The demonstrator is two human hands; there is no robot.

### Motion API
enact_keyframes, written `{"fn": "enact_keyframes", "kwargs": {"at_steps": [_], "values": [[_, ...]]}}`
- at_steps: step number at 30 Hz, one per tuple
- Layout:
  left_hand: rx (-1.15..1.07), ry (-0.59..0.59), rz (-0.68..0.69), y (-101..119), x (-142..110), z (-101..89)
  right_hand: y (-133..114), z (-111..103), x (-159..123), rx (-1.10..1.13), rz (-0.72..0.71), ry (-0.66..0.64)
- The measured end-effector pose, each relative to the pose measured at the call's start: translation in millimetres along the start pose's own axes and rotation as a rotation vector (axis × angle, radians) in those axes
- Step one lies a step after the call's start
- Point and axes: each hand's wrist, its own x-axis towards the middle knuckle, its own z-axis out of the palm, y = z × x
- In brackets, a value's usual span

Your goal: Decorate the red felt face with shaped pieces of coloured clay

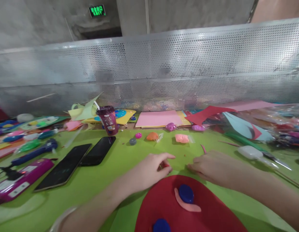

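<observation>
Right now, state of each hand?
Left hand: thumb and forefinger apart, others curled; can't tell if it holds anything.
Right hand: fingers curled down; grip can't be told.

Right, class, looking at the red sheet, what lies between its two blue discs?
A curved pink strip hugs the farther blue disc; from there to the nearer blue disc, the red sheet is bare. The head view shows this.

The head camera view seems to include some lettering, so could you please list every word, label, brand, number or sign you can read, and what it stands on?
"EXIT": on the green-lit sign; the characters above it are too blurred to quote surely.
Purple cup: print too small to read.
Magenta power strip: its pale labels are too blurred to read.
</observation>
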Motion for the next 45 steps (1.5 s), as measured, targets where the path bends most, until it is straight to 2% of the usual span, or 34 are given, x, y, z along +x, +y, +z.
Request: {"fn": "enact_keyframes", "kwargs": {"at_steps": [3, 8, 10, 14, 16, 19, 23, 29, 34, 45], "values": [[-0.011, -0.003, -0.003, -0.1, 0.1, 0.2, -5.1, -1.7, 3.4, -0.112, -0.141, -0.069], [-0.017, -0.002, -0.012, 1.1, -0.2, -1.0, -10.9, -3.0, 7.9, -0.185, -0.159, -0.066], [-0.016, -0.002, -0.007, 0.1, 0.5, -1.4, -12.5, -6.5, 9.4, -0.081, -0.087, -0.065], [-0.040, 0.019, -0.013, -5.4, 3.2, -1.3, -21.1, -17.7, 17.5, 0.385, 0.176, -0.106], [-0.057, 0.036, -0.018, -7.3, 4.2, -1.2, -28.0, -23.8, 23.8, 0.575, 0.236, -0.200], [-0.085, 0.037, -0.026, -7.2, 4.5, -1.6, -37.9, -30.3, 33.1, 0.674, 0.250, -0.291], [-0.093, 0.034, -0.014, -6.0, 4.1, -1.7, -44.0, -30.8, 41.5, 0.656, 0.265, -0.311], [-0.036, 0.060, 0.062, -9.5, 3.3, -0.2, -46.0, -30.1, 51.5, 0.575, 0.327, -0.457], [0.031, 0.073, 0.113, -12.5, 4.3, -0.2, -54.5, -39.6, 58.5, 0.439, 0.282, -0.500], [0.077, 0.065, 0.165, -11.6, 3.1, -6.3, -69.3, -39.3, 63.7, 0.292, 0.237, -0.472]]}}
